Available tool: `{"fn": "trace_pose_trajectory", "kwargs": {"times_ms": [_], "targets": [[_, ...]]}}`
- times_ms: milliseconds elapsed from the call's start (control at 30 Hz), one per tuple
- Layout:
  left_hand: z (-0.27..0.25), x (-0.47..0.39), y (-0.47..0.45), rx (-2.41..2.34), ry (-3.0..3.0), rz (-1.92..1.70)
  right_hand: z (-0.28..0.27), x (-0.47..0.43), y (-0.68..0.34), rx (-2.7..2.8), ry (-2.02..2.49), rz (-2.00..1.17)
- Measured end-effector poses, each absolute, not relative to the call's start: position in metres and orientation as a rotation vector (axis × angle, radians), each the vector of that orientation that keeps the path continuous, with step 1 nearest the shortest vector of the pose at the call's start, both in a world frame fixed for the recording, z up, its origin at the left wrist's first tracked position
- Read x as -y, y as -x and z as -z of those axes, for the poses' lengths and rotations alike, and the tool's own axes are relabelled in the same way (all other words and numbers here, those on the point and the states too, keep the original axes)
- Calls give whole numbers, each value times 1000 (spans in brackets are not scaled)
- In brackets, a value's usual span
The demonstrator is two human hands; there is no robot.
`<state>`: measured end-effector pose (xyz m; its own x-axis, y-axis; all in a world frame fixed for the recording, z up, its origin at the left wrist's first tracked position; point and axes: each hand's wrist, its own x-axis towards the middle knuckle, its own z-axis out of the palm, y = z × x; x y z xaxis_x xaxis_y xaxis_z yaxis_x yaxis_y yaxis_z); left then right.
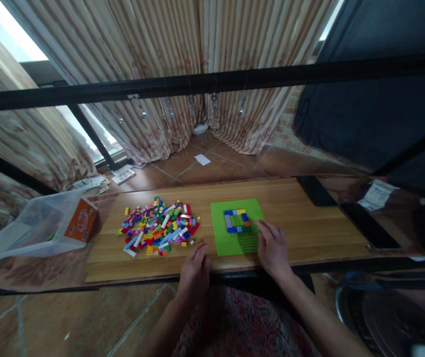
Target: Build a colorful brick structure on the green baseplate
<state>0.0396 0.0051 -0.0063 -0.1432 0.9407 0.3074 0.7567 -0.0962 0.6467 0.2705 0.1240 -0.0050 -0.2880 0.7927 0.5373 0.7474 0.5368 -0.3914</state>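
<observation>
head view, near to far: the left hand (194,271) reaches over the front edge of the long wood-grain board (327,238), its fingers loosely curled close together; i cannot tell whether anything is pinched there. the right hand (273,246) lies over the right side of the square bright-green studded baseplate (219,243), fingertips just beside the brick outline; whether they are clamped on a brick, i cannot tell. i see the baseplate's near edge just short of the board's front edge, and a strip of wood between it and the pile on its left. on its right, a wider stretch of wood runs to two flat black rectangular devices (316,191).

around me, the loose pile of small multicoloured plastic bricks (160,225) spreads over the board's left part, with a translucent plastic bin with an orange label (44,223) beyond its left end. farther off, a dark horizontal bar (182,85) crosses before striped beige curtains (152,44).

back on the baseplate, i see the four-sided brick outline (229,223) near its middle, mostly blue, with lavender, light-blue, yellow, orange and dark-green pieces around green studs.
</observation>
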Motion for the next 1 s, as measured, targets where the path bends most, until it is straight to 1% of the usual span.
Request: {"fn": "trace_pose_trajectory", "kwargs": {"times_ms": [133,267,533,1000], "targets": [[11,6,-10,-1990,-2091,-1040,23,-135,-327,1968,1485,90],[7,-1,4,-1925,-2256,-969,37,-153,-357,1976,1587,76],[7,-3,0,-2074,-2291,-922,44,-154,-358,1997,1578,17],[8,-2,3,-2109,-2258,-774,34,-150,-360,2027,1637,-8]]}}
